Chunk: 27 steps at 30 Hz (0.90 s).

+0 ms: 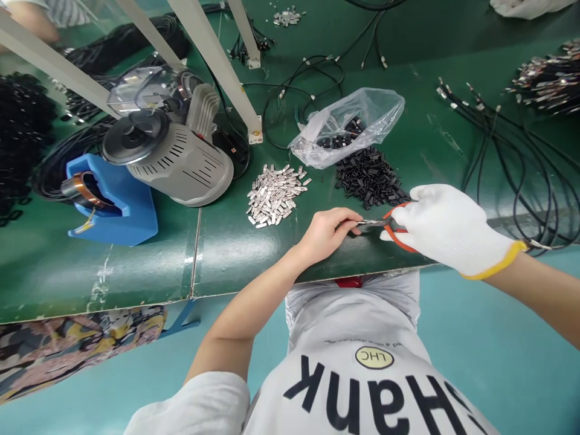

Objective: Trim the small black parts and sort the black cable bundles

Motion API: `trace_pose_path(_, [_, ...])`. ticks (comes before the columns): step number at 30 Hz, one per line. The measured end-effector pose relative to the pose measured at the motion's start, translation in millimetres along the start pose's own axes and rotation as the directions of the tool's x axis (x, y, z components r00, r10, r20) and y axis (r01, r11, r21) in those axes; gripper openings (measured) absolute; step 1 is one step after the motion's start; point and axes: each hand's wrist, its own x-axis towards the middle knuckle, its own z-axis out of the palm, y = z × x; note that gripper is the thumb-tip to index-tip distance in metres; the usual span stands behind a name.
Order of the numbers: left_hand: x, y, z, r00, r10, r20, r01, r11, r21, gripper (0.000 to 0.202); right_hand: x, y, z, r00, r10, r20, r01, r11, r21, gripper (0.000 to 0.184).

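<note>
My right hand (446, 226), in a white glove with a yellow cuff, is wrapped round red-handled pliers (399, 229). The pliers' metal jaws point left and meet the fingertips of my bare left hand (333, 232) close to the table's front edge. The thumb and fingers of that left hand are pinched together; whatever they hold at the jaws is too small to make out. A heap of small silver metal connector pieces (275, 194) lies beyond my left hand. Behind the pliers is a pile of small black plastic parts (369, 175).
A clear plastic bag (357, 115) with black parts lies behind the piles. To the left stand a grey machine (181, 157), a blue tape dispenser (122, 202) and white frame posts (217, 54). Black cables (512, 145) are at right. A person's arm (29, 21) shows at top left.
</note>
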Motion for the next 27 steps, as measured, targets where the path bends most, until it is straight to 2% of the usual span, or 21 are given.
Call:
trace_pose_path(3, [-1.0,-0.4,1.2,0.996,-0.082,0.039,0.084,0.995,-0.051,0.016,-0.5,-0.1,-0.2,1.0,0.012,0.026,-0.012,1.0,0.008,0.031])
trace_pose_path(10, [-1.2,-0.8,2.5,0.972,-0.212,0.102,0.23,0.948,-0.22,0.017,-1.2,-0.7,5.7,0.999,0.03,0.042,-0.032,0.999,0.038,0.033])
trace_pose_path(14, [2.2,0.0,-0.3,0.932,-0.312,0.184,0.363,0.796,-0.485,0.023,-1.4,0.5,1.9,1.0,-0.002,-0.005,0.001,1.0,-0.019,0.039])
trace_pose_path(17, [5.0,0.8,-3.0,0.909,-0.341,0.24,0.415,0.678,-0.606,0.03,-0.7,1.2,-0.4,1.0,-0.005,-0.025,0.005,1.0,-0.015,0.04])
trace_pose_path(23, [6.9,2.2,-6.8,0.886,-0.334,0.323,0.463,0.571,-0.678,0.029,3.5,0.6,4.1,0.998,-0.055,-0.026,0.055,0.998,-0.009,0.044])
trace_pose_path(27, [7.1,0.9,-7.9,0.847,-0.361,0.391,0.527,0.472,-0.706,0.025,5.4,-0.7,4.2,0.998,-0.058,-0.037,0.057,0.998,-0.037,0.042])
